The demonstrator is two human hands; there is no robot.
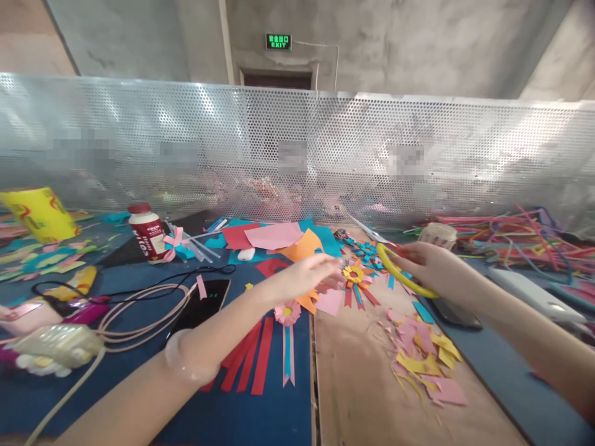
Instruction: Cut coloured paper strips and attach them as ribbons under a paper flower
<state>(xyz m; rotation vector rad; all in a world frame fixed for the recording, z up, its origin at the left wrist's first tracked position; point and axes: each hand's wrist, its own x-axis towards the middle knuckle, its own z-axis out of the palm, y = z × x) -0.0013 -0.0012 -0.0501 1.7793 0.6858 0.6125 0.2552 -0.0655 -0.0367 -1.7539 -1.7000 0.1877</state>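
Note:
My left hand point(316, 272) is stretched over the paper pieces in the middle, fingers extended and holding nothing that I can see. Just beyond its fingertips lies a yellow and orange paper rosette point(353, 274) with ribbon tails. Below that hand, a pink paper rosette point(287, 313) has a pink and blue tail. My right hand point(430, 266) grips scissors point(395, 269) by their large yellow handle, with the blades pointing away toward the metal screen. Beneath my left arm are several red paper strips point(263, 356).
Pink and yellow paper scraps point(427, 353) lie on the wooden board point(353, 384). A bottle point(146, 232), a phone point(204, 303) and a coiled cable point(134, 313) are at left. Colourful pipe cleaners point(511, 238) are piled at right. A perforated metal screen point(186, 124) stands behind.

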